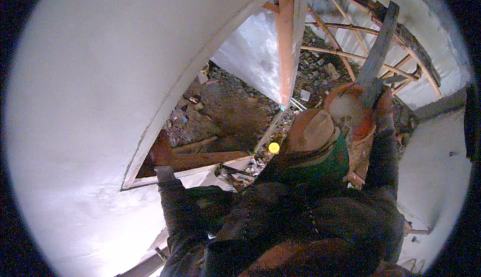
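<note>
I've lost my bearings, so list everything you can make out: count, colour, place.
Walls: at least two, white, left and right
Wall opening: one, pale-edged, left of centre
Upright post: one, orange-brown, opening's right side
Rubble: uncountable, brown-grey, ground
Bamboo poles: several, tan, upper right
Plank: one, grey, upper right
Round tub: one, orange, right of centre
Container: one, green, right of centre
Disc: one, yellow, centre
Left hand: one, dark-sleeved, opening's lower-left corner
Right hand: one, dark-sleeved, beside plank
</note>
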The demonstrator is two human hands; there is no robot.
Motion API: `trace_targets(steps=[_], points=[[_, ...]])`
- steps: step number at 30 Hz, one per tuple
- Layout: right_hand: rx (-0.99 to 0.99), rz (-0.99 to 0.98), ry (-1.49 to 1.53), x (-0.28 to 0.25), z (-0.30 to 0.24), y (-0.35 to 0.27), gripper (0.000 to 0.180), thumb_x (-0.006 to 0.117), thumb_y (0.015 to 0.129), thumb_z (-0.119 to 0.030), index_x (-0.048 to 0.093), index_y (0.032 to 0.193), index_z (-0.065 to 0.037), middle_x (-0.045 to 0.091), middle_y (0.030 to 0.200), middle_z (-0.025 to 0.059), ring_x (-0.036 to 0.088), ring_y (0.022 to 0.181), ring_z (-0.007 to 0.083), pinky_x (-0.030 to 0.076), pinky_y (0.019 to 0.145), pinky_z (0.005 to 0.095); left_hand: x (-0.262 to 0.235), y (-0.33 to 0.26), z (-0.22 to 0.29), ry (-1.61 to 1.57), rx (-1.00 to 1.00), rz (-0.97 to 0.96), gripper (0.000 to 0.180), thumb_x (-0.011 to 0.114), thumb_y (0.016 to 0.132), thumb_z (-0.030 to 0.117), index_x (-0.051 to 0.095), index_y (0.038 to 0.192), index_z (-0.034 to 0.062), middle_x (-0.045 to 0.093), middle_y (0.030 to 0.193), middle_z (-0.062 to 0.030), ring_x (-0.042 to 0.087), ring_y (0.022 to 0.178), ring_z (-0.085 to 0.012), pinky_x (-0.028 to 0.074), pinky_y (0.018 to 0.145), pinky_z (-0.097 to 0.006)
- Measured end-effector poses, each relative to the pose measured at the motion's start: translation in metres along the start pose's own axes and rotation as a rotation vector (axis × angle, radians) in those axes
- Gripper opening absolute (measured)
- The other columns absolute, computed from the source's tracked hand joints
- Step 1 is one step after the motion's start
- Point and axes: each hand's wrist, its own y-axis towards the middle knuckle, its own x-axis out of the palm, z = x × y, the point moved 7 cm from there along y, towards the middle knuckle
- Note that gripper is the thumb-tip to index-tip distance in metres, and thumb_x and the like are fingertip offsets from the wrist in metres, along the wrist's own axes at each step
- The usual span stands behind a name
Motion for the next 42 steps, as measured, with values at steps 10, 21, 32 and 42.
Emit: trace_targets(steps=[10,21,32,42], points=[[-0.272,-0.635,0.226,0.209,-0.035,0.009,0.035,0.054,0.104,-0.029,0.06,0.13,-0.007,0.069,0.117,0.0064,0.067,0.103,0.0226,0.059,0.09,0.0411,-0.018,-0.002,0.002,0.143,0.062,0.235,0.036,0.055,0.098,0.019,0.063,0.133,0.0136,0.066,0.133,-0.0129,0.064,0.12,-0.0325,0.051,0.101,-0.05],[-0.804,-0.641,0.196,0.358,-0.129,-0.021,0.027,0.062,0.102,-0.022,0.06,0.123,-0.006,0.069,0.109,0.0094,0.068,0.099,0.0238,0.06,0.086,0.0409,0.045,0.002,0.002,0.012,-0.003,0.173,0.055,0.053,0.098,0.02,0.043,0.149,0.0036,0.049,0.149,-0.0267,0.051,0.135,-0.0447,0.039,0.114,-0.06],[-0.649,-0.504,0.04,0.393,-0.171,-0.018,0.046,0.069,0.096,-0.031,0.057,0.132,-0.005,0.069,0.113,0.0089,0.07,0.099,0.0286,0.06,0.083,0.0462,0.035,0.006,0.002,-0.247,-0.05,0.294,0.055,0.055,0.097,0.023,0.045,0.15,0.0132,0.052,0.148,-0.0246,0.053,0.132,-0.0477,0.04,0.112,-0.062],[-1.039,-0.478,0.079,0.367,-0.22,-0.086,0.044,0.078,0.088,-0.029,0.067,0.124,-0.006,0.071,0.115,0.0184,0.07,0.108,0.0347,0.057,0.092,0.0503,0.027,-0.006,0.003,0.078,-0.062,0.207,0.053,0.053,0.099,0.024,0.047,0.151,0.0155,0.059,0.143,-0.0159,0.059,0.127,-0.0362,0.046,0.108,-0.053]])
